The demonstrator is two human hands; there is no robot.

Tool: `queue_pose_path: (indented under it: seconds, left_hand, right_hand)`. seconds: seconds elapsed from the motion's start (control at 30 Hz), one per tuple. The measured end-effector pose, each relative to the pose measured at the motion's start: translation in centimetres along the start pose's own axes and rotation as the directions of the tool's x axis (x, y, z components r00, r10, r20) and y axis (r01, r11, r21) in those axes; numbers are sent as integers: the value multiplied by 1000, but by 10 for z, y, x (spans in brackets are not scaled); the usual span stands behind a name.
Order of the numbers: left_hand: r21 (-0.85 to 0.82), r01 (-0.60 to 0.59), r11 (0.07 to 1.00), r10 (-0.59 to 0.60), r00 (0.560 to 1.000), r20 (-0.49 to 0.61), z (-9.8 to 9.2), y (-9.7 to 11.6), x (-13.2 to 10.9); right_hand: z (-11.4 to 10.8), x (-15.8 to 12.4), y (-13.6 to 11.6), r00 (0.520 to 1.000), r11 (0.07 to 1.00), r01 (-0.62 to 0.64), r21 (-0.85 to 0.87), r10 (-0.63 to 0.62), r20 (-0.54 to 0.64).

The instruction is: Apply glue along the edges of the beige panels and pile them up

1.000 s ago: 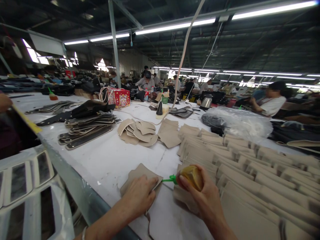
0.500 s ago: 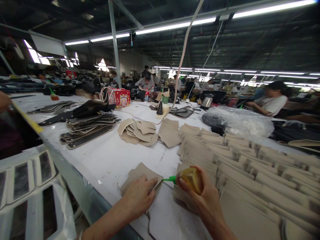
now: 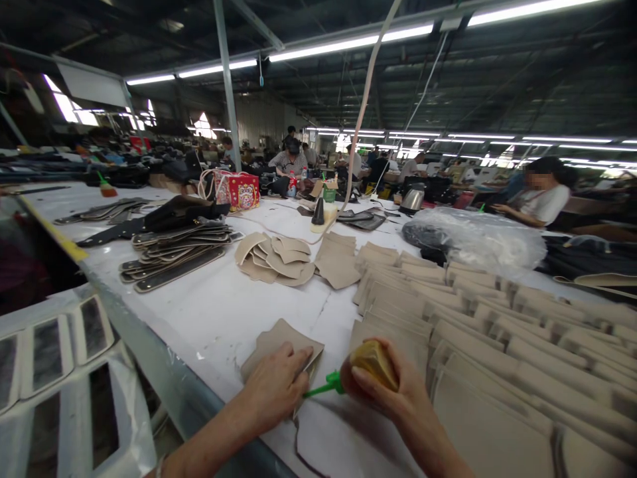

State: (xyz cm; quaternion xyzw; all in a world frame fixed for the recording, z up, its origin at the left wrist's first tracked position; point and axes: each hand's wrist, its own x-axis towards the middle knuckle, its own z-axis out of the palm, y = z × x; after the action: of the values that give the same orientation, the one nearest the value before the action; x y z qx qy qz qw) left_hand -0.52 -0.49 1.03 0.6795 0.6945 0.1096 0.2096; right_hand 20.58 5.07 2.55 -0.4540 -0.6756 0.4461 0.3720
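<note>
My right hand (image 3: 393, 378) is wrapped round a squeeze bottle (image 3: 372, 366) of amber liquid, tilted to the left. Its thin green nozzle (image 3: 326, 384) points at the edge of a beige leather-like piece (image 3: 283, 338) lying near the table's front edge. My left hand (image 3: 279, 385) rests over that piece, fingers on top and gripping by its right edge, which looks slightly raised. The nozzle tip is close to my left fingers; whether it touches the piece I cannot tell. To the right, overlapping rows of beige pieces (image 3: 497, 405) cover the table.
Beyond my hands lie a pile of loose beige pieces (image 3: 273, 259) and a stack of dark strips (image 3: 174, 259). A clear plastic bag (image 3: 478, 239), a red patterned bag (image 3: 239, 191) and a metal kettle (image 3: 412, 199) stand farther back. Several people work behind.
My right hand has tipped the bottle further, and its nozzle has moved down and left along the piece's edge toward my left fingers. My left hand stays on the piece.
</note>
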Motion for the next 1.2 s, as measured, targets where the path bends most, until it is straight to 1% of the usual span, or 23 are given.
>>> queue_pose_path:
  seconds: [0.07, 0.13, 0.17, 0.2, 0.23, 0.3, 0.33, 0.37, 0.47, 0.5, 0.53, 0.57, 0.67, 0.7, 0.73, 0.83, 0.87, 0.93, 1.0, 1.03, 1.07, 1.17, 1.2]
  left_hand:
    - [-11, -7, 1000, 8, 1000, 6, 0, -1, 0]
    - [-25, -12, 1000, 12, 1000, 12, 0, -2, 0]
    - [-32, -14, 999, 15, 1000, 11, 0, -3, 0]
    - [-37, -17, 999, 17, 1000, 8, 1, -3, 0]
    - [-39, -19, 999, 19, 1000, 4, 1, -4, 1]
    - [-41, -21, 999, 21, 1000, -2, 2, -5, 1]
    - [-42, -20, 999, 20, 1000, -4, 2, -5, 1]
    - [-46, -16, 999, 16, 1000, -3, 1, -5, 1]
    - [-70, -11, 997, 11, 1000, 4, 0, -4, 0]
    - [-76, -11, 997, 11, 1000, 8, -1, -3, 0]
    - [-79, -9, 997, 10, 1000, 12, -1, -3, -1]
    - [-79, -6, 997, 8, 1000, 15, -1, -2, -1]
    - [-72, 8, 997, -7, 1000, 18, -1, -3, -1]
    - [-69, 11, 998, -10, 1000, 20, -1, -3, -1]
    - [-68, 12, 998, -11, 1000, 21, -1, -3, -1]
    - [-64, 11, 998, -9, 1000, 25, -1, -3, 0]
    - [-62, 15, 998, -13, 999, 30, -1, -3, 0]
    - [-57, 30, 998, -28, 999, 39, -1, -2, 0]
    - [-53, 42, 998, -40, 998, 40, -1, -1, 0]
    - [-53, 41, 998, -40, 999, 36, -1, -2, 0]
    - [-54, 36, 998, -34, 999, 29, 0, -2, 0]
    - [-64, 15, 998, -14, 1000, 11, 1, -3, -1]
    - [-70, 11, 997, -11, 1000, 9, 1, -3, -1]
  right_hand:
    - [-1, 0, 1, 999, 1000, -16, -6, 16, -32]
    - [-3, 1, 1, 995, 998, -14, -64, 7, -103]
    - [-3, 0, 1, 993, 996, -8, -86, -2, -116]
    - [-3, -1, 1, 995, 997, -2, -82, -6, -101]
    - [-3, -2, 1, 998, 998, -1, -55, -3, -58]
    - [-2, -4, 0, 998, 999, -14, 40, 12, 58]
    - [-2, -5, 1, 996, 997, -28, 79, 21, 91]
    - [-2, -6, 1, 995, 994, -40, 98, 31, 90]
    - [-1, -7, 4, 998, 998, -37, 46, 40, -51]
    - [0, -8, 5, 996, 999, -35, 24, 37, -78]
    - [1, -9, 6, 997, 999, -32, 17, 33, -74]
    - [2, -10, 7, 999, 999, -30, 32, 32, -43]
    - [4, -14, 8, 994, 987, -54, 148, 39, 104]
    - [4, -14, 8, 991, 984, -65, 169, 44, 123]
    - [4, -15, 8, 992, 984, -69, 165, 51, 113]
    - [2, -17, 6, 998, 997, -54, 63, 54, 13]
    - [2, -17, 5, 999, 998, -47, 39, 47, 8]
    - [3, -19, 2, 997, 998, -38, 51, 35, 64]
    - [3, -20, 0, 990, 994, -44, 104, 29, 139]
    - [3, -20, 0, 988, 992, -47, 120, 28, 155]
    - [3, -20, -1, 989, 992, -43, 116, 26, 146]
    - [1, -20, 0, 999, 1000, -18, 16, 17, 42]
    - [1, -21, 0, 999, 1000, -16, -3, 16, 30]
